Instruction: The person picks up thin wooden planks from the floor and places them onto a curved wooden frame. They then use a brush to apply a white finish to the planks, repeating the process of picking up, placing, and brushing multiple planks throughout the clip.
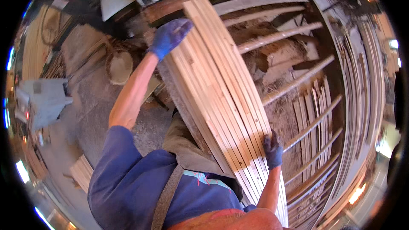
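Note:
I carry a bundle of long pale wooden slats [221, 89] that runs from the upper middle down toward my body. My left hand [171, 36], in a blue glove, grips the bundle's far upper end on its left side. My right hand [272, 149], in a dark blue glove, clasps the right edge of the bundle lower down, fingers wrapped over the slats. My blue shirt and a grey apron strap [167, 196] fill the lower middle.
A rack of horizontal wooden rails [294, 83] lies to the right, with more slats [317, 106] stacked beneath it. Curved long boards [362, 81] line the far right. A round log piece [120, 66], a grey machine [42, 100] and a small board stack [83, 172] stand on the concrete floor at left.

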